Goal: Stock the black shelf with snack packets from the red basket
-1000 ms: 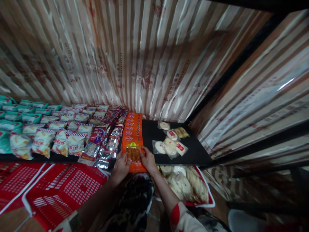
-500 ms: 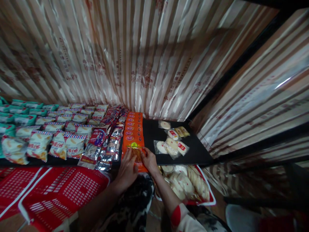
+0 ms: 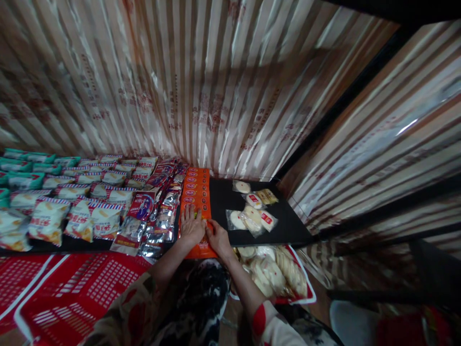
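A row of orange snack packets (image 3: pixel 196 192) runs front to back on a black shelf (image 3: pixel 288 226). My left hand (image 3: pixel 191 225) lies flat on the front orange packet (image 3: pixel 201 248), fingers stretched out. My right hand (image 3: pixel 216 236) rests on the same packet's right edge, its fingers curled against the pack. Only the packet's lower end shows beneath my hands.
Silver and red packets (image 3: pixel 158 211) lie left of the orange row, then white bread bags (image 3: pixel 79 216) and green packs (image 3: pixel 21 166). Round wrapped cakes (image 3: pixel 252 216) sit on the shelf to the right. A red basket (image 3: pixel 288 274) of cakes and red baskets (image 3: pixel 72 293) stand below.
My left hand has moved from the packet's left edge onto its top and now lies flat over it. The right hand has stayed at the right edge.
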Demonstrator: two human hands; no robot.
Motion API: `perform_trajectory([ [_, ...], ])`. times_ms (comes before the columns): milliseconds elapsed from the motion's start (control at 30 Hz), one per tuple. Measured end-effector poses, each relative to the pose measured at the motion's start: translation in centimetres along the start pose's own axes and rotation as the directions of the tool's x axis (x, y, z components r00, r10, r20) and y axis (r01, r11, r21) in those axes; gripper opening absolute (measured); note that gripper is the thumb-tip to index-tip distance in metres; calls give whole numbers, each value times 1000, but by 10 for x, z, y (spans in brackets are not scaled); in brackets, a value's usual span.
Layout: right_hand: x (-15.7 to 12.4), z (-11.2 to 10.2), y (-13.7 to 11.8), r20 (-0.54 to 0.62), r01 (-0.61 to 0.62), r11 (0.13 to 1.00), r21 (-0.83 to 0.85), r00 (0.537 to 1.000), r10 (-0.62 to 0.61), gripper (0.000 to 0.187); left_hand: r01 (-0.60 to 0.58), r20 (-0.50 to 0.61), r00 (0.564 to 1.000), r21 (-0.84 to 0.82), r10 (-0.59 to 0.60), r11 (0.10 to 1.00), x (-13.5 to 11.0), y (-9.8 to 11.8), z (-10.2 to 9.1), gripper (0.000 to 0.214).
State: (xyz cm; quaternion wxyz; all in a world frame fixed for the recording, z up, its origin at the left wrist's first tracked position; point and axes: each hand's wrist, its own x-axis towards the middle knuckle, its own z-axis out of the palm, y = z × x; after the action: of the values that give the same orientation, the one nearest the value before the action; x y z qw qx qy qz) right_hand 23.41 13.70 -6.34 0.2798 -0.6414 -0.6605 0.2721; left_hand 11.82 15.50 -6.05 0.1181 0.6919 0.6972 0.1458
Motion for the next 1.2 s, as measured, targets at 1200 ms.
perform_trajectory([
  [1200,43,14,16,-57,307,925,-223,943,-327,35,15,-179,984,53,-5,998,-2,1,5,47],
])
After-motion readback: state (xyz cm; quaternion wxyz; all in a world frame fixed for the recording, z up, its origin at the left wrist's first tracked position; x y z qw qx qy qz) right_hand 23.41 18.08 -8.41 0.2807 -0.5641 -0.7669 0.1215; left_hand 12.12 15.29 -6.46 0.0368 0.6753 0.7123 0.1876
